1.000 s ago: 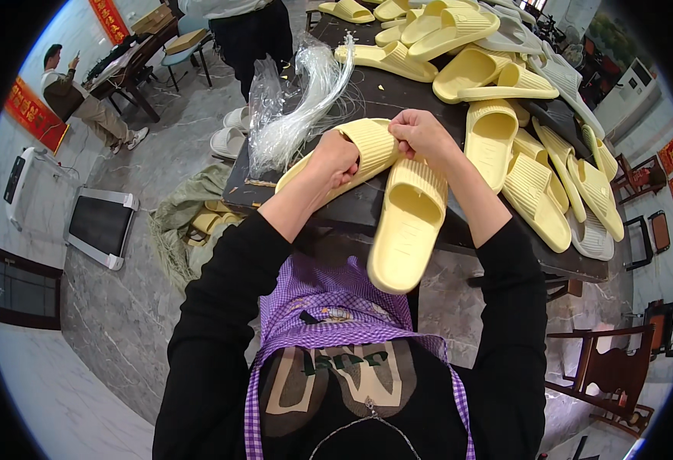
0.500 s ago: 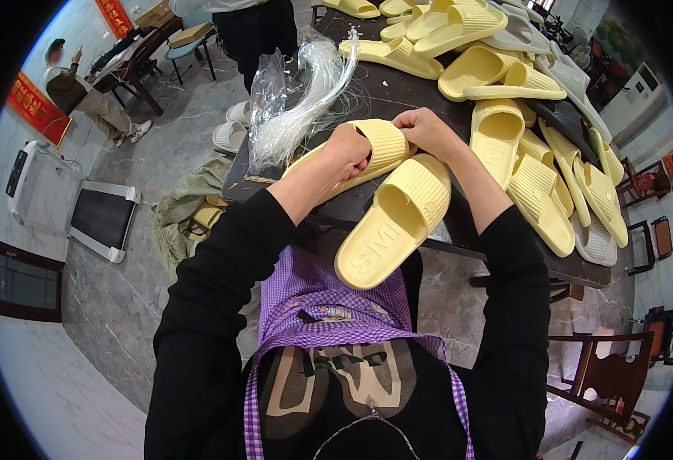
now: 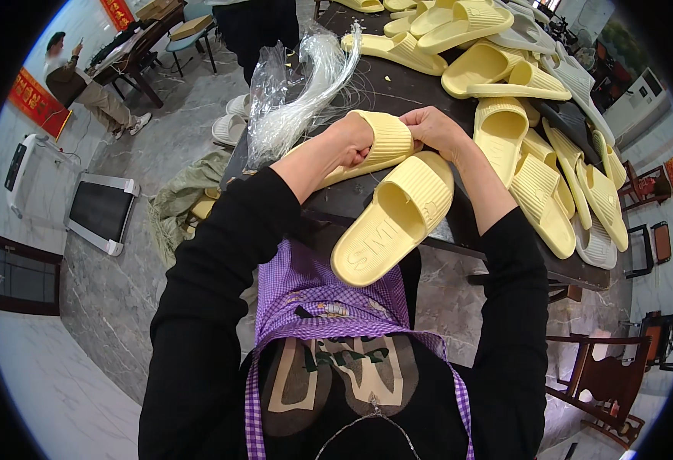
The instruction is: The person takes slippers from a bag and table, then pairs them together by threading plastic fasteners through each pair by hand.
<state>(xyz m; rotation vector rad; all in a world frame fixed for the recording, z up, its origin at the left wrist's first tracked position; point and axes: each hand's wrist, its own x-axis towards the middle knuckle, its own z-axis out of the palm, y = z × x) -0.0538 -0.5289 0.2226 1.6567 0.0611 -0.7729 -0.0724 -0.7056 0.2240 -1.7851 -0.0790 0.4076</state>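
Two pale yellow slide slippers lie before me on the dark table. My left hand grips the ribbed strap of the far slipper. My right hand holds the same strap from the other side. The near slipper rests sole-up side facing me, its heel hanging over the table's front edge, its toe under my right wrist. Whether the two slippers are joined I cannot tell.
Many more yellow slippers are heaped on the table's right and far side. A clear plastic bag of thin strands lies at the left. A person sits at a far desk. A wooden chair stands at lower right.
The near slipper has swung from pointing down to slanting left, and slid a little farther onto the table. Both hands stayed on the far slipper's strap.
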